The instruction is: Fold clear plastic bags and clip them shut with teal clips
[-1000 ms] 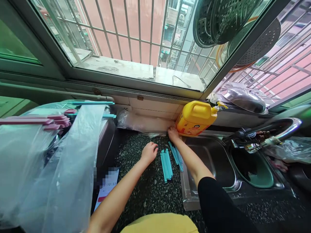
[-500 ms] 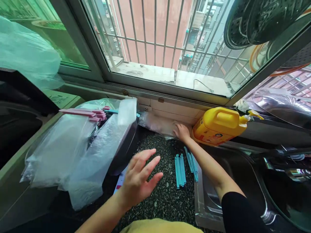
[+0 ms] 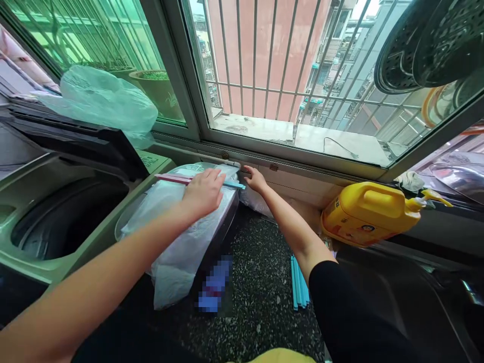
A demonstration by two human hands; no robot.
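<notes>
My left hand (image 3: pixel 206 193) lies palm down over a pile of clear plastic bags (image 3: pixel 177 267), its fingers stretched over the top. A pink bag-sealing clip (image 3: pixel 172 178) runs in under its left side, and a blue bag-sealing clip (image 3: pixel 235 185) sticks out to its right. What lies beneath the palm is hidden. My right hand (image 3: pixel 255 179) is by the far end of the pile near the wall, fingers apart and holding nothing that I can see. More blue clips (image 3: pixel 299 282) lie on the counter, partly behind my right arm.
A yellow pump jug (image 3: pixel 372 212) stands at the back right beside the dark sink. On the left is an open washing machine (image 3: pixel 75 262). A blurred purple item (image 3: pixel 215 285) lies on the speckled counter (image 3: pixel 257 297). The barred window (image 3: pixel 264 55) rises behind.
The view has turned left. My left hand has moved from above the counter onto the bag pile. My right hand has gone left, from the flat plastic at the wall to the pile's far end.
</notes>
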